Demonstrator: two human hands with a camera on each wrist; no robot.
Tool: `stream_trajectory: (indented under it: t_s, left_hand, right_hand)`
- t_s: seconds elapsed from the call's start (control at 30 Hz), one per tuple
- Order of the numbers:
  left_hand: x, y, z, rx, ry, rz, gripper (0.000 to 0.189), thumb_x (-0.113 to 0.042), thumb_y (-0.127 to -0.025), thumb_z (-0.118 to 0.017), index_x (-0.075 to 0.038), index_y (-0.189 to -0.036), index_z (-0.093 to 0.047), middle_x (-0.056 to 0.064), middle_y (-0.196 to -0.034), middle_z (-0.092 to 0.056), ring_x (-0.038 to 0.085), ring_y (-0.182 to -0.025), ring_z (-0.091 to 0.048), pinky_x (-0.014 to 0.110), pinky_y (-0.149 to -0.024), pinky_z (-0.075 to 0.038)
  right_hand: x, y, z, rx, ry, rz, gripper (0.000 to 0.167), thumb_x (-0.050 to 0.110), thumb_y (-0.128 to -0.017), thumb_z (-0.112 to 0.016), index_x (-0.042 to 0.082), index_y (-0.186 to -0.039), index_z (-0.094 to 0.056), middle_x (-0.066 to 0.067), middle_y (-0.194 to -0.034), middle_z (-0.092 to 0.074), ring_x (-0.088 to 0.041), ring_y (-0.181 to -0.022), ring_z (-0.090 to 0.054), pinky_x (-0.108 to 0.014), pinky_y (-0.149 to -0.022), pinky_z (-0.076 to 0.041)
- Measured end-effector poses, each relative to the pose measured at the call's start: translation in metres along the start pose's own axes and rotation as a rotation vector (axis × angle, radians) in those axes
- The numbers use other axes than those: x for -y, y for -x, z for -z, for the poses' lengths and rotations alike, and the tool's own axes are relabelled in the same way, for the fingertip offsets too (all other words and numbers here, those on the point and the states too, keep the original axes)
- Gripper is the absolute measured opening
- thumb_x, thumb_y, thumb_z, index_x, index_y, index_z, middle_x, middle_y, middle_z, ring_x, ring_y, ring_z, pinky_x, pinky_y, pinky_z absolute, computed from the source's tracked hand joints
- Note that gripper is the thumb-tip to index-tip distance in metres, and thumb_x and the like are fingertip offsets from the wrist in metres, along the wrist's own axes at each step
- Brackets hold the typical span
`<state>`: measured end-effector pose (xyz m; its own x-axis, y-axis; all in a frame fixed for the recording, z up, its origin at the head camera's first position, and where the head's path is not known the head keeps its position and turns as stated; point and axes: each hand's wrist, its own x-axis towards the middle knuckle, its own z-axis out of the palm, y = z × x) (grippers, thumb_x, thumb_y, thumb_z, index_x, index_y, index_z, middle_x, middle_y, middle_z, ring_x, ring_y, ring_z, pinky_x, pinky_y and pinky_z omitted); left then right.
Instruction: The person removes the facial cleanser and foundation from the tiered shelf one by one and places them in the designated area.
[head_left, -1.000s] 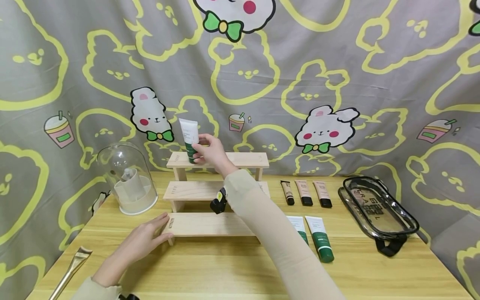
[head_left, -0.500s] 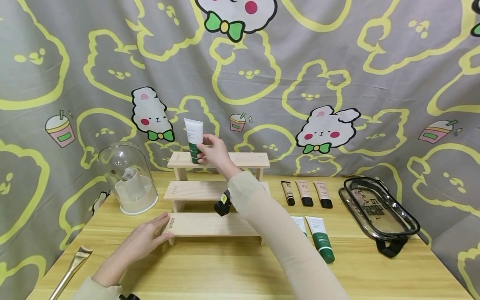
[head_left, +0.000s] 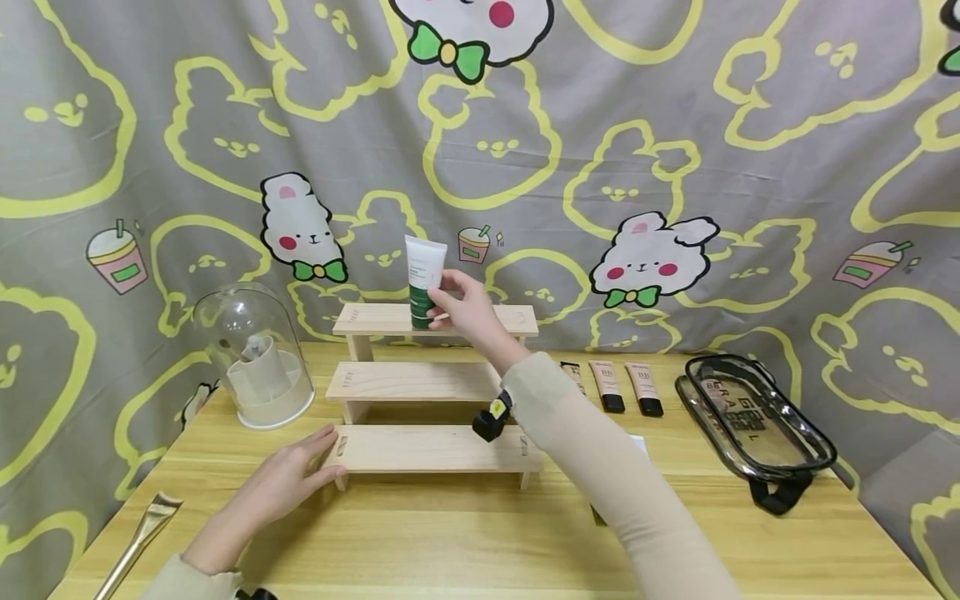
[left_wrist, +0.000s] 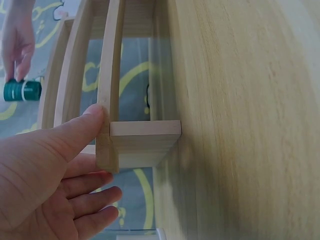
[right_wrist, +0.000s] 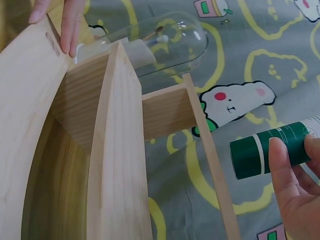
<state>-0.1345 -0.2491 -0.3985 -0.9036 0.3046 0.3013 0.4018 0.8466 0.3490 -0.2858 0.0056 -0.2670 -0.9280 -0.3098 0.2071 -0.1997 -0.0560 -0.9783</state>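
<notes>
My right hand [head_left: 468, 312] pinches a white-and-green squeeze tube [head_left: 422, 279] upright, green cap down, over the middle of the top shelf. In the right wrist view a gap shows between the cap [right_wrist: 245, 159] and that shelf. The three-tier wooden display stand [head_left: 435, 450] stands on the table. My left hand [head_left: 281, 479] holds the left end of its lowest step between thumb and index finger; the other fingers [left_wrist: 97, 200] extend loosely beyond the end. Another white tube end [head_left: 639, 443] peeks out from behind my right sleeve, mostly hidden.
A glass dome [head_left: 255, 358] on a white base stands left of the stand. Several small tubes, such as a pink BB tube [head_left: 643, 389], lie at the right, beside a clear black-edged pouch [head_left: 757, 417]. A gold flat-ended tool [head_left: 138, 542] lies front left. Patterned fabric [head_left: 495, 167] hangs behind.
My right hand has carried the tube rightward along the top shelf, from its left end to the middle. The right sleeve now covers most of the green tubes. My left hand stays put.
</notes>
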Motion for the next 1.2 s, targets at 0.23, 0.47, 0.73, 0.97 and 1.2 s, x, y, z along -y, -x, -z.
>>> stream_trajectory:
  t_s: [0.23,0.47,0.73,0.97,1.2]
  left_hand:
    - [0.000,0.000,0.000,-0.005,-0.004,-0.012,0.053,-0.026,-0.084,-0.067,0.011,-0.119,-0.054,0.028,-0.128,-0.047,0.043,-0.112,-0.049,0.053,-0.092,-0.040]
    - [0.001,0.001,0.000,-0.006,-0.007,-0.012,0.053,-0.027,-0.084,-0.067,0.011,-0.119,-0.054,0.028,-0.128,-0.047,0.043,-0.112,-0.049,0.053,-0.091,-0.040]
    - [0.001,0.001,0.000,0.000,-0.002,-0.004,0.055,-0.030,-0.085,-0.066,0.011,-0.120,-0.054,0.027,-0.128,-0.046,0.043,-0.112,-0.048,0.053,-0.092,-0.040]
    - [0.000,0.001,0.000,0.005,0.002,-0.004,0.055,-0.030,-0.085,-0.065,0.011,-0.120,-0.054,0.027,-0.128,-0.046,0.043,-0.113,-0.047,0.053,-0.092,-0.040]
    - [-0.001,0.000,0.000,0.006,0.005,-0.002,0.055,-0.030,-0.085,-0.066,0.011,-0.120,-0.054,0.028,-0.128,-0.046,0.042,-0.113,-0.047,0.053,-0.092,-0.040]
  right_hand:
    - [0.001,0.017,0.029,-0.023,-0.008,0.035,0.032,0.007,-0.093,-0.055,0.001,-0.124,-0.051,-0.014,-0.109,-0.055,-0.020,-0.069,-0.060,-0.032,-0.062,-0.056]
    - [-0.001,0.036,0.059,-0.044,0.055,0.026,0.032,0.009,-0.094,-0.054,0.001,-0.125,-0.050,-0.016,-0.109,-0.055,-0.020,-0.071,-0.060,-0.041,-0.069,-0.056]
    - [-0.002,0.065,0.098,-0.073,0.094,0.025,0.037,0.014,-0.094,-0.054,0.001,-0.128,-0.047,-0.016,-0.111,-0.053,-0.019,-0.075,-0.060,-0.031,-0.065,-0.056]
    - [-0.017,0.096,0.134,-0.109,0.170,0.001,0.040,0.016,-0.096,-0.052,-0.002,-0.130,-0.043,-0.019,-0.112,-0.053,-0.018,-0.078,-0.059,-0.030,-0.066,-0.055]
    - [-0.042,0.126,0.172,-0.163,0.223,-0.045,0.040,0.020,-0.095,-0.053,-0.006,-0.125,-0.044,-0.011,-0.097,-0.054,-0.015,-0.076,-0.058,-0.031,-0.062,-0.055]
